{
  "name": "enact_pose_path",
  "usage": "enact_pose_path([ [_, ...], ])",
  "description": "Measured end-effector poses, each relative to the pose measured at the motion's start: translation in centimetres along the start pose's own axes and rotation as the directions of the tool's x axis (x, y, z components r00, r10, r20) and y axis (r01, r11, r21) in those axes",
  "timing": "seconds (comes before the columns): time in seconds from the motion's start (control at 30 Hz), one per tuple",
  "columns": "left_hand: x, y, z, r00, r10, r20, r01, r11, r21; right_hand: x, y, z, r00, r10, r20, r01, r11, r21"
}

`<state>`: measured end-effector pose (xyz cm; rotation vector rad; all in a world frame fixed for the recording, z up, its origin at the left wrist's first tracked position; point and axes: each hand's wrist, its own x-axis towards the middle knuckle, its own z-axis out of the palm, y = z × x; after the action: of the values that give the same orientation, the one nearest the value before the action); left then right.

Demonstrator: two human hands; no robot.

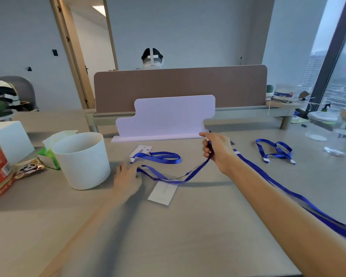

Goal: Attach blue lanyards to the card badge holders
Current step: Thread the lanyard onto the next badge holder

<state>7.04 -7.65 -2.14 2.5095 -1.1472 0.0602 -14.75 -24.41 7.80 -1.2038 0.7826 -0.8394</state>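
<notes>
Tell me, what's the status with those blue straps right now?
Right hand grips blue lanyard, lifted. Left hand flat at its other end, blurred. Badge holder lies beneath. White cup close by left hand.

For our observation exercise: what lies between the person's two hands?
In the head view, a blue ribbon lanyard, gripped by the right hand, sags toward the left hand.

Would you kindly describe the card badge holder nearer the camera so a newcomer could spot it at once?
Find the white bucket at left; the left hand is just right of it. The card badge holder lies flat right of that hand, nearer the camera. The other holder sits farther back, by the lilac stand.
</notes>
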Motion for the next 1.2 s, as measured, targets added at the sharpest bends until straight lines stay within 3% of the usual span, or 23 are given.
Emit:
enact_pose_path([
  [0.1, -0.3, 2.4, 0.8, 0.987, 0.13, -0.091, -0.131, 0.991, -0.013, -0.2, 1.0, -0.3, 1.0, 0.004, 0.016, -0.004, 0.998, -0.056],
  [0.23, -1.0, 5.6, 1.0, 0.985, 0.155, 0.079, -0.149, 0.986, -0.077, -0.1, 3.1, -0.5, 0.995, -0.038, 0.089, 0.051, 0.988, -0.149],
  [0.33, -1.0, 6.5, 1.4, 0.976, 0.186, 0.11, -0.185, 0.983, -0.018, -0.3, 4.6, -0.6, 0.987, -0.049, 0.151, 0.087, 0.962, -0.258],
  [0.47, -1.3, 6.6, 1.9, 0.955, 0.243, 0.17, -0.239, 0.97, -0.045, -1.0, 7.3, 0.2, 0.955, 0.022, 0.295, 0.116, 0.889, -0.443],
  [0.57, -0.7, 5.4, 1.5, 0.937, 0.253, 0.241, -0.23, 0.966, -0.121, -0.7, 8.9, 0.7, 0.953, 0.005, 0.304, 0.154, 0.853, -0.498],
  [0.63, -0.1, 4.3, 0.7, 0.918, 0.255, 0.305, -0.215, 0.964, -0.158, 0.0, 9.0, 0.7, 0.957, -0.096, 0.272, 0.247, 0.761, -0.6],
  [0.7, 0.2, 3.4, -0.4, 0.9, 0.247, 0.358, -0.186, 0.963, -0.195, 0.5, 9.0, 0.6, 0.936, -0.227, 0.271, 0.353, 0.593, -0.723],
  [0.77, 0.1, 2.6, -1.2, 0.897, 0.215, 0.387, -0.135, 0.965, -0.223, 0.1, 9.0, 0.9, 0.906, -0.32, 0.278, 0.413, 0.524, -0.744],
  [0.87, -0.4, 1.7, -1.8, 0.894, 0.214, 0.395, -0.109, 0.956, -0.272, -1.5, 9.4, 2.2, 0.866, -0.362, 0.345, 0.498, 0.563, -0.659],
  [1.0, -1.0, 0.9, -1.8, 0.888, 0.269, 0.372, -0.108, 0.91, -0.4, -2.2, 10.7, 3.2, 0.847, -0.27, 0.458, 0.521, 0.59, -0.616],
  [1.13, -1.0, 1.2, -2.0, 0.91, 0.323, 0.26, -0.183, 0.875, -0.447, -1.1, 10.7, 2.9, 0.865, -0.178, 0.468, 0.448, 0.692, -0.566],
  [1.2, -0.8, 1.3, -2.1, 0.934, 0.307, 0.183, -0.196, 0.868, -0.457, -0.8, 10.5, 2.7, 0.855, -0.183, 0.486, 0.463, 0.69, -0.556],
])
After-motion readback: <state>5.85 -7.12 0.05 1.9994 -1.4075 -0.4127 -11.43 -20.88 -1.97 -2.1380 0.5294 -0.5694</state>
